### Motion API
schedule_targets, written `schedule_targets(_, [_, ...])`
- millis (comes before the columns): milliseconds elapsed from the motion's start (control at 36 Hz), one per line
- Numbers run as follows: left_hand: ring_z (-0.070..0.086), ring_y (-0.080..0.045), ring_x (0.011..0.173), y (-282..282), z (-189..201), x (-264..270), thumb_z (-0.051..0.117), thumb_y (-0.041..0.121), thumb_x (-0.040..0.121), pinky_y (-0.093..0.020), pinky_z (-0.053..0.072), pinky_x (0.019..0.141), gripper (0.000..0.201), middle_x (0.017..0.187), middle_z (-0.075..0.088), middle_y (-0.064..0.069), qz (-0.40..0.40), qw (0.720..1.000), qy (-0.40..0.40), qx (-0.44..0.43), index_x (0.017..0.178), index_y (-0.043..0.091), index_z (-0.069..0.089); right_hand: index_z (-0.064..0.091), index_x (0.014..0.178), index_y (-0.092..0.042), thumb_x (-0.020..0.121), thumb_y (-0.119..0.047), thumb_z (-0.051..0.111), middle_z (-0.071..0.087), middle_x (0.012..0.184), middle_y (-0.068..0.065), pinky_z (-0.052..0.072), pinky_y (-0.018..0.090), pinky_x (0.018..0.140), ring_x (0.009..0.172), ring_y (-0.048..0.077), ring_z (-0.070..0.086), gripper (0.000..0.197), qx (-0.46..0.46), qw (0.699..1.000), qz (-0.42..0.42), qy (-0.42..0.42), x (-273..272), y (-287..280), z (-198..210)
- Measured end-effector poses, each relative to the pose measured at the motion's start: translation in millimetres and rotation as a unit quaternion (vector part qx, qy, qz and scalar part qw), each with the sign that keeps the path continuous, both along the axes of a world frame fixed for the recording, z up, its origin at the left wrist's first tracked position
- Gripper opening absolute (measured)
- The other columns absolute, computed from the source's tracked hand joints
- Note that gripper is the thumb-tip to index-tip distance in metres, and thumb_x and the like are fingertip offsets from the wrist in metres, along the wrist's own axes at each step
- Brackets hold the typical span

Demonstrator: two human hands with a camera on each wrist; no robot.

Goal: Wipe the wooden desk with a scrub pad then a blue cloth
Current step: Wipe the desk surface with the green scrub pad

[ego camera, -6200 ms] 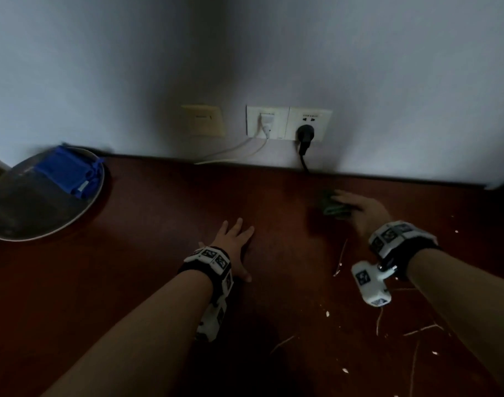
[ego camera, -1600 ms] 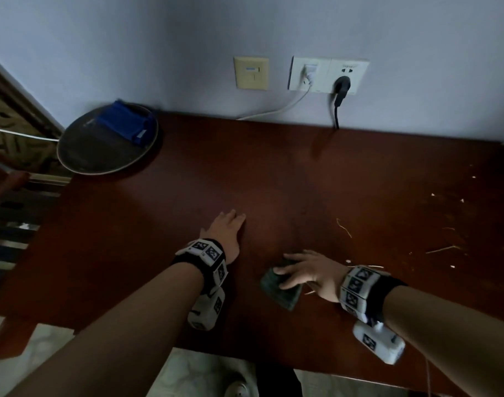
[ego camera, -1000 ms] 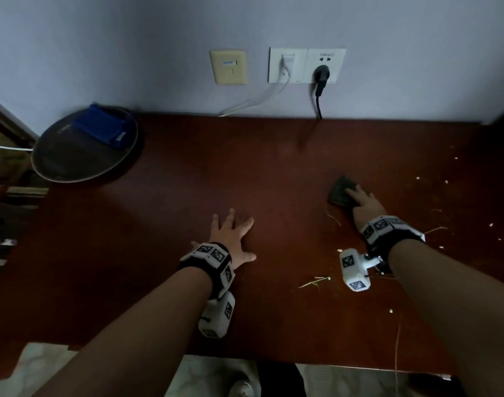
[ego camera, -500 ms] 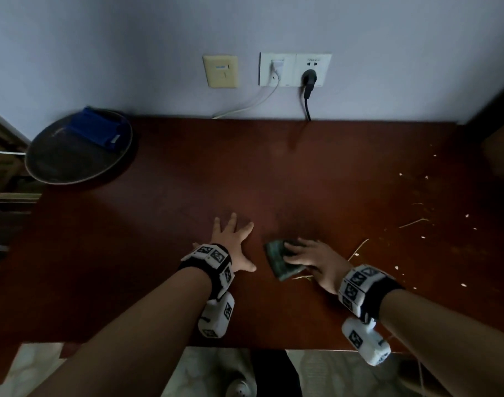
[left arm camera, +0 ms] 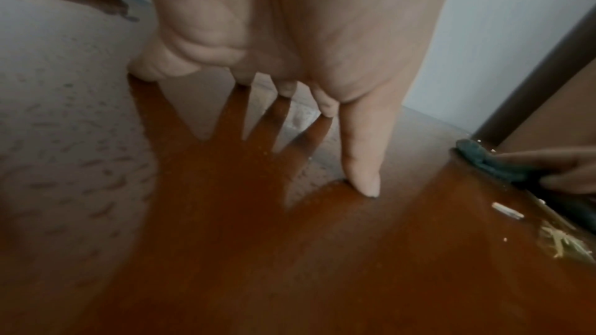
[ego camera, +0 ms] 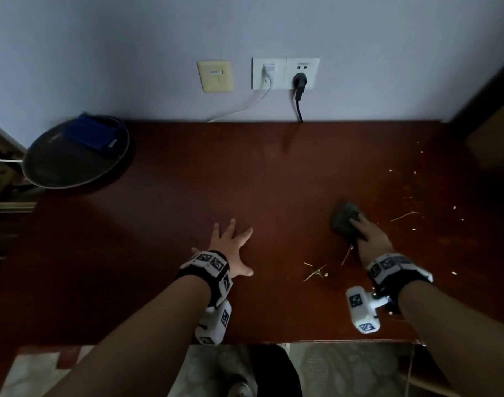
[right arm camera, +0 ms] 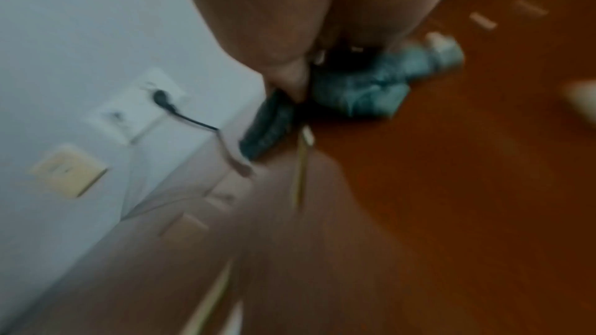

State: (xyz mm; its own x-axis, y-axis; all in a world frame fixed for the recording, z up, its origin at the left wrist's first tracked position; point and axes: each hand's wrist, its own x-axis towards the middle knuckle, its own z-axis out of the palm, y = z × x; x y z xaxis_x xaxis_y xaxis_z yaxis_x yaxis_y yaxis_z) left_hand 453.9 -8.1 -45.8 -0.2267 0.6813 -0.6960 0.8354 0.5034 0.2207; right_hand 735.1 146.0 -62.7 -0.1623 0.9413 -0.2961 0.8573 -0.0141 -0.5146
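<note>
The dark green scrub pad (ego camera: 342, 217) lies on the right part of the reddish-brown wooden desk (ego camera: 273, 173). My right hand (ego camera: 367, 234) presses on its near edge with straight fingers (left arm camera: 548, 161); in the blurred right wrist view the pad (right arm camera: 358, 91) bunches under the palm. My left hand (ego camera: 230, 245) rests flat on the desk's middle, its fingers (left arm camera: 359, 162) spread and holding nothing. The folded blue cloth (ego camera: 92, 134) lies on a round metal tray (ego camera: 59, 173) at the back left corner.
Straw bits (ego camera: 315, 272) lie near the front edge, and more straw and crumbs (ego camera: 404, 216) are scattered to the right. Wall sockets (ego camera: 285, 73) with a black plug and a white cable sit above the desk's back edge. A dark cabinet (ego camera: 491, 133) borders the right side.
My right hand has slid the scrub pad from beside my left hand to the right and further back on the desk. The left hand has stayed flat in place.
</note>
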Motion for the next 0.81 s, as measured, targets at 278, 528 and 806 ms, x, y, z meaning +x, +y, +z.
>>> schedule_targets(278, [-0.019, -0.020, 0.146, -10, 0, -1, 0.062, 0.043, 0.089, -0.074, 0.014, 0.105, 0.081, 0.158, -0.019, 0.016, -0.009, 1.000, 0.000, 0.022, 0.147, 0.053, 0.006, 0.013, 0.149, -0.036, 0.096, -0.032, 0.042, -0.002, 0.158, -0.014, 0.009, 0.044, 0.117, 0.146, 0.018, -0.003, 0.060, -0.014, 0.992, 0.083, -0.093, -61, -79, -12])
schedule_targets(528, [-0.010, -0.017, 0.148, -24, -3, -13, 0.043, 0.025, 0.101, -0.063, 0.015, 0.113, 0.061, 0.161, -0.011, 0.012, -0.025, 0.999, -0.016, 0.025, 0.150, 0.043, 0.013, 0.041, 0.140, -0.032, 0.096, -0.008, 0.041, 0.025, 0.152, -0.014, 0.009, 0.024, 0.113, 0.144, 0.011, 0.014, 0.050, 0.044, 0.909, 0.415, 0.017, -71, -129, -8])
schedule_targets(806, [-0.011, -0.019, 0.148, -41, -5, -2, 0.046, 0.024, 0.100, -0.067, 0.010, 0.112, 0.066, 0.160, -0.013, 0.011, -0.049, 0.998, 0.003, 0.030, 0.151, 0.044, 0.008, 0.069, 0.112, -0.018, 0.090, 0.010, 0.040, 0.061, 0.119, -0.002, 0.036, 0.002, 0.081, 0.093, 0.008, 0.055, 0.046, -0.059, 0.978, 0.133, 0.148, -48, -82, 27])
